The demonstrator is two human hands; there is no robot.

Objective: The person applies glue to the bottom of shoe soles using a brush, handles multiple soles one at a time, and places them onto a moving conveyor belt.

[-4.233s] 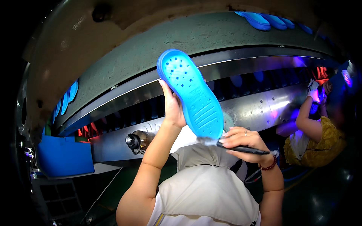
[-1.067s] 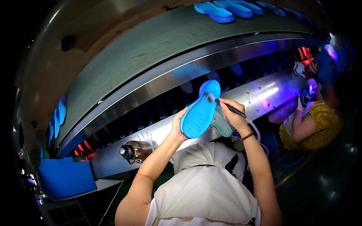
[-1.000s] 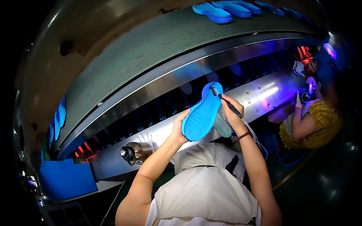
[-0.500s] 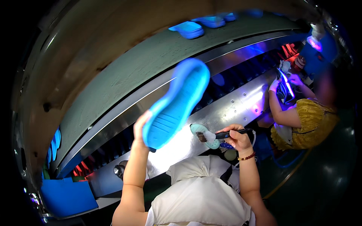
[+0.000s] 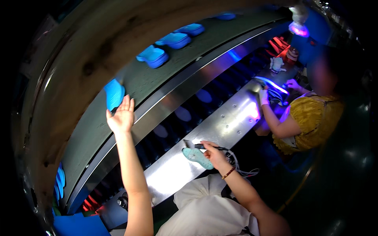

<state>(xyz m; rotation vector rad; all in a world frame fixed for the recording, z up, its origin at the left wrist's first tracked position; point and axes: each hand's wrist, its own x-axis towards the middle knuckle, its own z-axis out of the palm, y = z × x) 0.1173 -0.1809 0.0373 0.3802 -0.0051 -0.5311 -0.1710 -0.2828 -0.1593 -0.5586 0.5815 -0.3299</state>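
Up on the grey belt [image 5: 130, 84], the left hand [image 5: 121, 116] is spread open, fingertips at a bright blue sole [image 5: 114, 93]; four more blue soles lie farther along, beyond it; the right hand [image 5: 214, 154] is clenched round a dark brush [image 5: 197, 146], beside a pale teal sole [image 5: 197, 157] on the steel ledge [image 5: 220, 126].

The left hand [image 5: 122, 116] is open and raised to the belt [image 5: 157, 84], its fingers just beside a blue sole [image 5: 114, 94]. The right hand [image 5: 214, 155] holds a dark brush [image 5: 204, 146] over a pale sole [image 5: 198, 157] on the steel worktop [image 5: 232, 122]. More blue soles [image 5: 173, 41] lie farther along the belt.
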